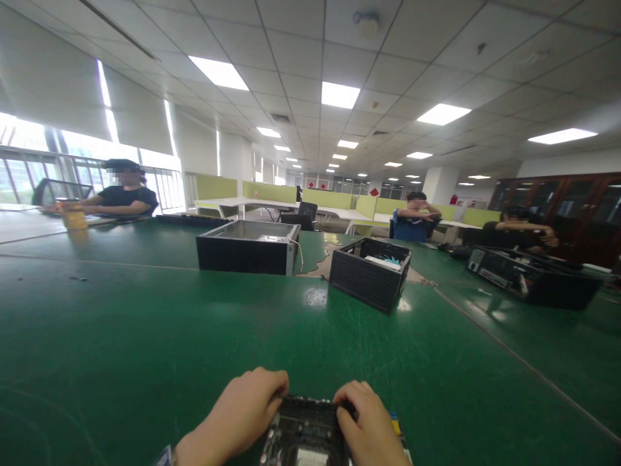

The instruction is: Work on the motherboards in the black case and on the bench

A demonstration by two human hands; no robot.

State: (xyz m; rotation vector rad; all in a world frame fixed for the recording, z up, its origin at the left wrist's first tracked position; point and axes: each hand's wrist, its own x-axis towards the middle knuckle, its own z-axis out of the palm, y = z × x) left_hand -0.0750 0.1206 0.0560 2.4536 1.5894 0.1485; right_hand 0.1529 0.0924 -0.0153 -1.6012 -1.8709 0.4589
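At the bottom of the head view, a dark computer motherboard with a pale square in its middle is cut off by the lower edge of the picture. My left hand is closed, its thumb and curled fingers at the board's far left corner. Opposite it, my right hand grips the far right corner with bent fingers. A small yellow and blue part shows just right of my right hand. The fingertips are partly hidden, and the near side of the board lies out of frame.
On the green table stand an open black case, a smaller black case and another computer case at the right. A jar stands far left. Three people sit around the far sides.
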